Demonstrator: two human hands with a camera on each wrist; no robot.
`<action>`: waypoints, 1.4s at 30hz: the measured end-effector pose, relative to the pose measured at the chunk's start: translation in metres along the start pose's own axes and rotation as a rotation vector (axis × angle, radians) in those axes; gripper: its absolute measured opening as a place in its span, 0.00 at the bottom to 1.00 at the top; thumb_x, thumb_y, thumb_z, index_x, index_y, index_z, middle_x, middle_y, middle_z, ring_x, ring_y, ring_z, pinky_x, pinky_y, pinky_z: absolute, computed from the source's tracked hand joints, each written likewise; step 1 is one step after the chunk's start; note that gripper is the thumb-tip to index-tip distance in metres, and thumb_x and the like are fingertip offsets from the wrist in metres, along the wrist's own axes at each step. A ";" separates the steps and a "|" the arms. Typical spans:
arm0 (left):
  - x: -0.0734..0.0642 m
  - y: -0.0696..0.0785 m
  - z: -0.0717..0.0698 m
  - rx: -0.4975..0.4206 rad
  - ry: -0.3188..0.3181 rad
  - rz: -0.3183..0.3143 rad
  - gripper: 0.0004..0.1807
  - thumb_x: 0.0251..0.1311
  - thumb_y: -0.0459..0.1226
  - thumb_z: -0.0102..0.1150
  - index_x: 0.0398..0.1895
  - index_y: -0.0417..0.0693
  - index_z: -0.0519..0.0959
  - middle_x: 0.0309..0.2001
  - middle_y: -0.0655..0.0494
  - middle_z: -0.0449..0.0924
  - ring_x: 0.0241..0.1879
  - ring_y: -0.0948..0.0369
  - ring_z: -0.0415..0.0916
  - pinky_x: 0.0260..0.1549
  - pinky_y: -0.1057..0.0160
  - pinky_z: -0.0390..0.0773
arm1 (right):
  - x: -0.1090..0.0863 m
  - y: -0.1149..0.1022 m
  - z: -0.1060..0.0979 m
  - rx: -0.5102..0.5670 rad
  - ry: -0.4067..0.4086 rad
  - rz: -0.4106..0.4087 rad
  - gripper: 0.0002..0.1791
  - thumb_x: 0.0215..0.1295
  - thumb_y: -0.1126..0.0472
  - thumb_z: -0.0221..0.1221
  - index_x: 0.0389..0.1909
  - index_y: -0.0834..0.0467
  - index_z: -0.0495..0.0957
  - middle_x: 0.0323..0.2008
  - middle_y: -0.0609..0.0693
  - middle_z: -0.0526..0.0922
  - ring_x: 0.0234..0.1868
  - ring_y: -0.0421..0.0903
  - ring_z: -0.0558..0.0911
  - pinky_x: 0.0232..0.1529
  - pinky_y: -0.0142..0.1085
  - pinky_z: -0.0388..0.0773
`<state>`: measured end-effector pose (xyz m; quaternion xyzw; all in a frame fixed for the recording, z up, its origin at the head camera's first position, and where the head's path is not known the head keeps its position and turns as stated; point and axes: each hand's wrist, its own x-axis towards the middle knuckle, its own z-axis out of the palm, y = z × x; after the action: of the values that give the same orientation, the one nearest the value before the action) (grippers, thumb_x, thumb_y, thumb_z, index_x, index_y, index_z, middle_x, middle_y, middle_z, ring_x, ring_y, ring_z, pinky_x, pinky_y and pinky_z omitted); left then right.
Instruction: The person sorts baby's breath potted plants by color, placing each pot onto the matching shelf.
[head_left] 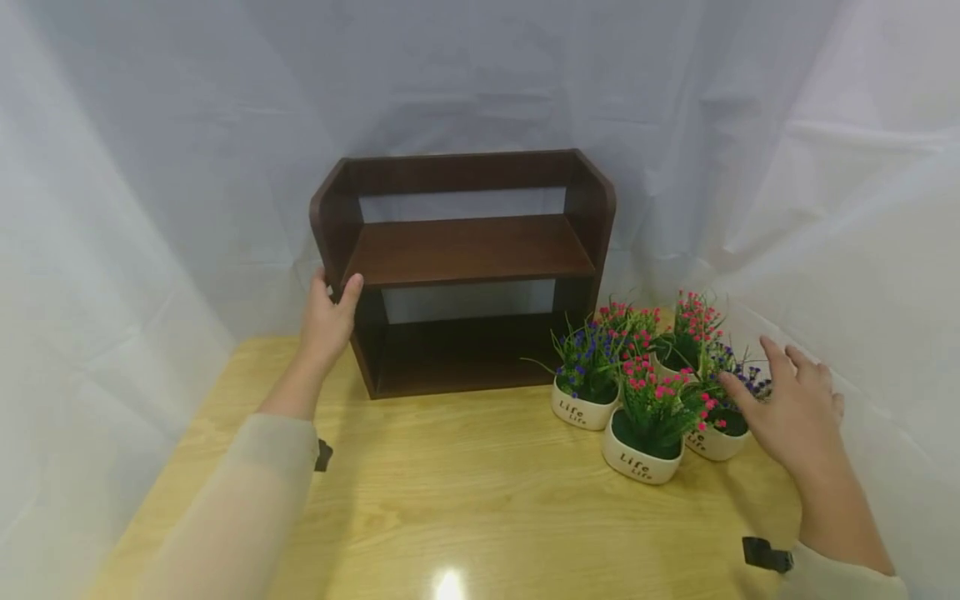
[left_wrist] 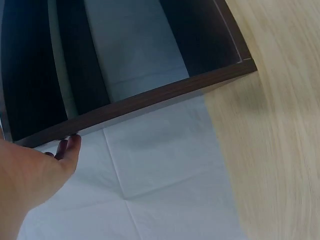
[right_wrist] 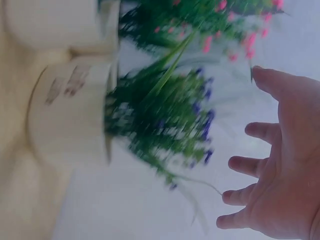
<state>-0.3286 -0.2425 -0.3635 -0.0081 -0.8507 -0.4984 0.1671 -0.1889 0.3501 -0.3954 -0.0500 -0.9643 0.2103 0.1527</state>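
A dark brown two-tier wooden shelf (head_left: 472, 250) stands upright at the back of the table. My left hand (head_left: 327, 321) grips its left side panel, the thumb on the front edge and the fingers round the outside. The left wrist view shows this hand (left_wrist: 35, 172) against the shelf's edge (left_wrist: 145, 100), part of it out of frame. My right hand (head_left: 798, 417) holds nothing, its fingers spread beside a white pot of purple artificial flowers (head_left: 718, 444). In the right wrist view, a gap separates the right hand (right_wrist: 287, 165) from that blurred flower pot (right_wrist: 70, 112).
More white "Life" pots cluster by the shelf's right end: a purple-flowered pot (head_left: 583, 408), a pink-flowered pot (head_left: 641, 457) in front, and pink flowers (head_left: 693, 321) behind. White sheeting (head_left: 480, 75) hangs behind and on both sides of the wooden table (head_left: 465, 475).
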 end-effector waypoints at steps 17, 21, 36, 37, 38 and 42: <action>0.022 0.006 -0.006 -0.047 -0.056 -0.077 0.43 0.80 0.59 0.52 0.83 0.38 0.60 0.82 0.32 0.63 0.83 0.36 0.59 0.84 0.36 0.59 | -0.004 0.074 0.016 0.470 -0.262 0.299 0.68 0.80 0.32 0.52 0.78 0.58 0.03 0.85 0.70 0.21 0.81 0.84 0.44 0.74 0.81 0.55; 0.026 0.004 -0.006 -0.104 -0.059 -0.105 0.43 0.79 0.58 0.55 0.83 0.39 0.60 0.82 0.34 0.63 0.83 0.38 0.60 0.84 0.38 0.59 | -0.003 0.083 0.030 0.485 -0.359 0.298 0.71 0.80 0.33 0.55 0.77 0.58 0.02 0.85 0.69 0.20 0.82 0.83 0.44 0.75 0.80 0.54; 0.032 -0.004 0.005 -0.459 -0.049 -0.159 0.42 0.81 0.48 0.57 0.90 0.55 0.50 0.89 0.51 0.50 0.89 0.54 0.44 0.90 0.54 0.44 | -0.004 0.090 0.070 0.699 -0.447 0.345 0.68 0.81 0.47 0.61 0.81 0.59 0.08 0.85 0.73 0.25 0.86 0.77 0.41 0.85 0.65 0.50; 0.032 -0.004 0.005 -0.467 -0.049 -0.159 0.41 0.81 0.48 0.57 0.89 0.55 0.51 0.89 0.51 0.50 0.89 0.54 0.44 0.90 0.54 0.43 | -0.003 0.091 0.071 0.706 -0.455 0.340 0.68 0.81 0.47 0.62 0.81 0.59 0.08 0.85 0.74 0.25 0.85 0.78 0.40 0.84 0.67 0.49; 0.032 -0.004 0.006 -0.471 -0.046 -0.158 0.41 0.81 0.48 0.57 0.89 0.55 0.51 0.89 0.51 0.50 0.89 0.54 0.44 0.90 0.54 0.43 | -0.004 0.091 0.073 0.713 -0.464 0.335 0.68 0.81 0.48 0.62 0.81 0.58 0.08 0.84 0.75 0.26 0.85 0.78 0.40 0.84 0.70 0.46; 0.029 -0.006 0.007 -0.487 -0.033 -0.159 0.39 0.81 0.47 0.56 0.89 0.55 0.53 0.89 0.51 0.51 0.89 0.54 0.44 0.90 0.53 0.43 | -0.004 0.091 0.080 0.715 -0.472 0.319 0.64 0.80 0.50 0.63 0.84 0.60 0.16 0.84 0.78 0.33 0.85 0.77 0.44 0.83 0.70 0.48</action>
<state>-0.3595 -0.2439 -0.3638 0.0106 -0.7063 -0.6998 0.1064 -0.2075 0.4012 -0.5041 -0.0927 -0.8198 0.5566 -0.0980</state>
